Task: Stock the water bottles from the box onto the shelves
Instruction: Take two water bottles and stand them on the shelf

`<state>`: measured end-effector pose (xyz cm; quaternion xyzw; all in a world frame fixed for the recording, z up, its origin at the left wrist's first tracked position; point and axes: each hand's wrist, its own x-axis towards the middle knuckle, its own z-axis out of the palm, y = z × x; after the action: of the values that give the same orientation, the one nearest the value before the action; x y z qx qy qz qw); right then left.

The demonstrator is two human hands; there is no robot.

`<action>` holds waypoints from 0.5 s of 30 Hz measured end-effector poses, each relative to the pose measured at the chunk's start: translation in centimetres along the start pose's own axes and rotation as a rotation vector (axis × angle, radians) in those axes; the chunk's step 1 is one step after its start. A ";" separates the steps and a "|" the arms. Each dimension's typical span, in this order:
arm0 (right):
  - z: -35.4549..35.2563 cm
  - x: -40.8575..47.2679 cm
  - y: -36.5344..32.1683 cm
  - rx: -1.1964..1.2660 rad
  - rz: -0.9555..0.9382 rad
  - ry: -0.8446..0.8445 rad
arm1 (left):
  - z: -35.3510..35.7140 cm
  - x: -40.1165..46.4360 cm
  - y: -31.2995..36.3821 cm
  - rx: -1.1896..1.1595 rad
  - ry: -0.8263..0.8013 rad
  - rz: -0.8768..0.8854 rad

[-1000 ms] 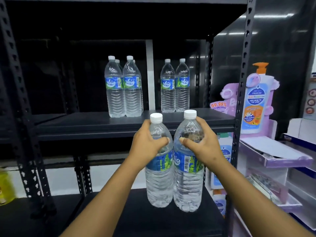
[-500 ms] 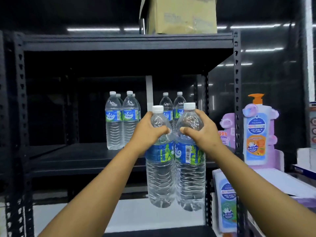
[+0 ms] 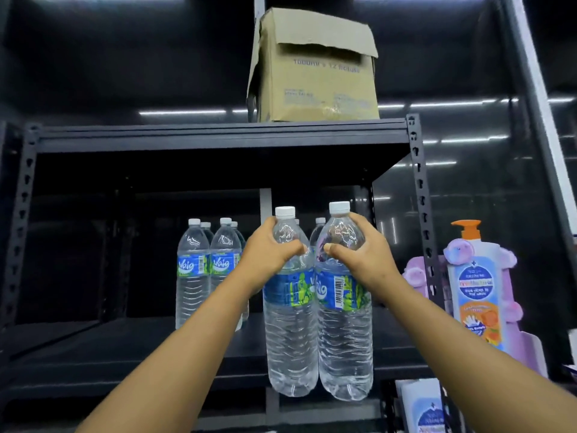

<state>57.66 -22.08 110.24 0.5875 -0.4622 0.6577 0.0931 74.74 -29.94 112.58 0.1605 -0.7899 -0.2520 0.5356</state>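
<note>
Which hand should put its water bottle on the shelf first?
Probably the left hand. Its bottle hangs beside the bare part of the shelf, next to the standing bottles. The right hand holds its bottle nearer the upright post.

I hold two bottles side by side and touching, in front of the shelf [image 3: 93,354]: my left hand [image 3: 268,254] on the left bottle [image 3: 290,332], my right hand [image 3: 359,254] on the right bottle [image 3: 345,339]. Behind them on that shelf stand more bottles, one cluster [image 3: 207,276] to my left. A cardboard box [image 3: 315,70] sits on the rack's top board [image 3: 218,132], and a pump dispenser [image 3: 476,285] stands right of the rack's post [image 3: 420,198].
</note>
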 end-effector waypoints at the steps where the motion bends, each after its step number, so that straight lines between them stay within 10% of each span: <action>1: 0.0 0.5 0.3 0.007 0.001 -0.001 | 0.1 0.5 0.0 -0.002 0.003 0.012; 15: 0.8 6.8 2.3 0.044 -0.045 0.026 | 0.3 6.8 -0.6 0.017 0.045 0.023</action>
<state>54.65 -26.77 114.82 0.5908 -0.4333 0.6731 0.1009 71.89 -33.93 117.37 0.1617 -0.7815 -0.2356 0.5546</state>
